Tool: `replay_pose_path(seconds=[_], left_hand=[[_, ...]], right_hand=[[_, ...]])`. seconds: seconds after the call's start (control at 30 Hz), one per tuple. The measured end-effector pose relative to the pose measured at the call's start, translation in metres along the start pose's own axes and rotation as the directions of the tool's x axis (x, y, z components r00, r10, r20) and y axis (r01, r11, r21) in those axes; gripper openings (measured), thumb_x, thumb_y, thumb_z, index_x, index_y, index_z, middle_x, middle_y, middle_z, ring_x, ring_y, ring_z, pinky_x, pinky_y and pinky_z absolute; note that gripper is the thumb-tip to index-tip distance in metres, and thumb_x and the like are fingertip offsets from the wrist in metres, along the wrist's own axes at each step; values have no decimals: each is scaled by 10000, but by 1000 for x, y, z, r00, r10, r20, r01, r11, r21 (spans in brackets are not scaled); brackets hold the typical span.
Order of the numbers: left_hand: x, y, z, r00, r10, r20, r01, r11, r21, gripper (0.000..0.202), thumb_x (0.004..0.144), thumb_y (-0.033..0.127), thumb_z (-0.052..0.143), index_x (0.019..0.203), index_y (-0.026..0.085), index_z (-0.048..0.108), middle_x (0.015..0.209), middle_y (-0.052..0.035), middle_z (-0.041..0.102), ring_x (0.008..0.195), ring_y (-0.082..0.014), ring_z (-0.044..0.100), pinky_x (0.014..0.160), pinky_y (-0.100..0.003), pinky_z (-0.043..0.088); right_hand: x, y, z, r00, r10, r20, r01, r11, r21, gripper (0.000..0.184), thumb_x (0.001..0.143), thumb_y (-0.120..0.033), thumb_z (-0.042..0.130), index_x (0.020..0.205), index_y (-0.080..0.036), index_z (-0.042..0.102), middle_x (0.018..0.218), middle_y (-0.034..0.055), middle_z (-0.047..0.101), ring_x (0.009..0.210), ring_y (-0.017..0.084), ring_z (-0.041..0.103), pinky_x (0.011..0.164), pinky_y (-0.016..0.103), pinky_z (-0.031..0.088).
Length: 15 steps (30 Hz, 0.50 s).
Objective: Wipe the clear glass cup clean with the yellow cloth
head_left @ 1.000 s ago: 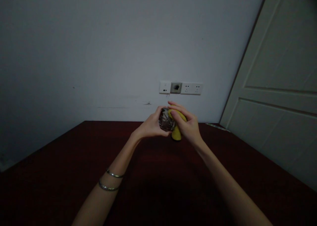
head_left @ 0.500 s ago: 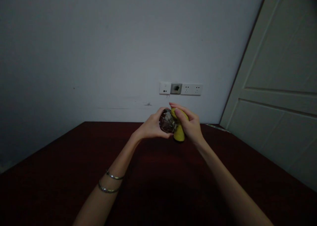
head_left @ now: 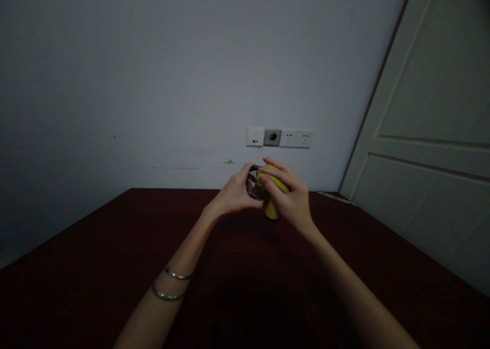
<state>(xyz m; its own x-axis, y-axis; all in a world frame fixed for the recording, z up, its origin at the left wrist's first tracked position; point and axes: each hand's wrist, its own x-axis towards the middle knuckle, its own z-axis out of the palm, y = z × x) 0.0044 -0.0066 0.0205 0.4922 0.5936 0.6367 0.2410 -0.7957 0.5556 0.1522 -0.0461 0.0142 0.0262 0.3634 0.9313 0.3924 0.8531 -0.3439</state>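
Note:
Low in front of the wall, my left hand [head_left: 238, 192] is wrapped round a clear drinking glass [head_left: 253, 188], which shows dark through its side. My right hand [head_left: 289, 191] grips a folded yellow cloth [head_left: 272, 208] and presses it against the right end of the glass. Part of the cloth hangs below my right fingers, with a dark lower edge. The fingers and cloth hide that end of the glass. Both hands are held above the dark red table [head_left: 237, 257].
Behind the table stands a pale wall [head_left: 172, 83] with a row of sockets and switches [head_left: 279, 138]. A light panelled door [head_left: 429, 134] is on the right. A thin pale strip [head_left: 335, 197] lies at the table's back right. Two bangles [head_left: 168, 296] circle my left forearm.
The glass has turned in my left hand and shows less of its side. My right hand and the cloth have shifted slightly left, covering more of it.

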Motion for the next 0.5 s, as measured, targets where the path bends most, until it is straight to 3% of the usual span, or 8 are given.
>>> replay_pose_path(seconds=[0.1, 0.27, 0.4, 0.5], left_hand=[[0, 1, 1, 1000, 11, 2, -11, 1000, 8, 711, 583, 212, 746, 1216, 174, 424, 993, -49, 630, 834, -180, 605, 689, -277, 473], [0, -4, -2, 999, 39, 14, -39, 999, 22, 671, 652, 204, 693, 1258, 173, 406, 1116, -97, 618, 924, -204, 620, 763, -307, 489], [0, -4, -6, 995, 60, 78, -62, 997, 34, 772, 599, 204, 737, 1291, 169, 397, 1129, -91, 612, 947, -213, 612, 803, -327, 491], [0, -3, -8, 987, 90, 134, -98, 994, 56, 792, 589, 265, 771, 1291, 174, 416, 1144, -90, 604, 991, -231, 595, 865, -366, 476]], right_hand=[[0, -1, 0, 1000, -21, 3, 21, 1000, -18, 169, 834, -205, 622, 960, -245, 727, 1206, 76, 650, 1149, 224, 596, 1007, 455, 469], [-4, 0, 2, 967, -194, 167, 205, 977, -50, 218, 820, -154, 620, 990, -247, 719, 1261, 70, 616, 1272, 231, 499, 1063, 473, 417], [-2, 0, 0, 999, -18, 47, 19, 1000, -12, 159, 823, -208, 635, 939, -259, 730, 1196, 63, 656, 1140, 213, 599, 1001, 451, 469], [2, 5, -5, 990, 143, -1, -143, 986, 82, 131, 816, -261, 649, 912, -262, 738, 1141, 56, 685, 1059, 202, 640, 974, 442, 483]])
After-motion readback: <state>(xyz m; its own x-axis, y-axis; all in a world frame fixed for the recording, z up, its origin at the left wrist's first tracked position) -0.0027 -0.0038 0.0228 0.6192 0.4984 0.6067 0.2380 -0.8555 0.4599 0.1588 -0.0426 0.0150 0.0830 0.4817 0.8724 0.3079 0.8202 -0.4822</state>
